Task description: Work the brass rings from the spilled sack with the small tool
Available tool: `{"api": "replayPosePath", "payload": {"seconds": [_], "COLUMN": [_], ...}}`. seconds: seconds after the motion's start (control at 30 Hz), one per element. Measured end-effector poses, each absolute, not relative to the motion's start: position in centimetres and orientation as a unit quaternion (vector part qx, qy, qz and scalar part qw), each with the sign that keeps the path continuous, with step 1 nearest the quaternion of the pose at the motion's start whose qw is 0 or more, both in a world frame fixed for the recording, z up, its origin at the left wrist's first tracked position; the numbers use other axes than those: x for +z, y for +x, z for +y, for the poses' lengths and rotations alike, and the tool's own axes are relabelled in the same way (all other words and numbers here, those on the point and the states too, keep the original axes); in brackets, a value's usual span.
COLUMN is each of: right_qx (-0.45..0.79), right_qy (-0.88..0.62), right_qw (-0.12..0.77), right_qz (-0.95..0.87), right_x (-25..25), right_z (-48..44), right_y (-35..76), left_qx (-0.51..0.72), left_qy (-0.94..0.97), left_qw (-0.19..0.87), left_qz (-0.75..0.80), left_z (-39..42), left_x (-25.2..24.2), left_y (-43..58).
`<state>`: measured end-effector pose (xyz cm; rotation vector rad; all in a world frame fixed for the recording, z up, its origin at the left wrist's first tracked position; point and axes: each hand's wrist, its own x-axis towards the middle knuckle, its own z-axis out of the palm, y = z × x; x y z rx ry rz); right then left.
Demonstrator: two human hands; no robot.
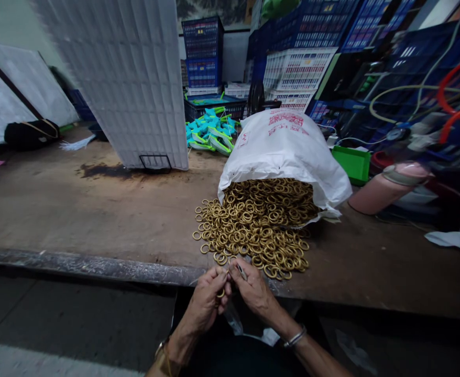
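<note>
At the table's front edge, my left hand (208, 298) is closed with a brass-coloured ring (221, 294) in its fingers. Close beside it, my right hand (255, 293) is closed around a small metal tool (242, 271); only part of the tool shows, so its exact kind is unclear. The fingertips of both hands nearly meet. Just beyond them, a heap of similar rings (249, 241) spreads over the tabletop. More rings spill from the mouth of a white woven sack (281, 146) lying on its side.
A tall pale ribbed panel (123, 84) stands on the wooden table (76, 214) at left. Behind it lie blue-and-green plastic pieces (212, 131). At right are a green tray (351, 163) and a pink bottle (389, 186). Stacked crates (298, 68) fill the background.
</note>
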<state>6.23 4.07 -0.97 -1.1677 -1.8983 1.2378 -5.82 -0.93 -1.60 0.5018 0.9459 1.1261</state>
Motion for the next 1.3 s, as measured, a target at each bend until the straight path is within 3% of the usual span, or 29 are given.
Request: {"api": "replayPosePath", "payload": {"seconds": [0.37,0.83,1.3], "right_qx": [0.463,0.609,0.578], "right_qy": [-0.455,-0.467,-0.493], "right_qw": [0.283,0.263,0.262], "right_qz": [-0.706,-0.584,-0.595], "right_x": [-1.4,-2.3,-1.6], "right_z": [4.1,4.6,4.3], "right_y": [6.1,6.1,5.9], "left_qx": [0.501,0.510,0.514], "left_qy": [0.233,0.217,0.252], "left_qw": [0.690,0.698,0.655], "left_qz": [0.468,0.454,0.493], "left_z": [-0.8,-0.8,-0.9], "left_x": [-1.7,-1.6,-2.1], "left_y": [-6.1,-6.2,-5.8]}}
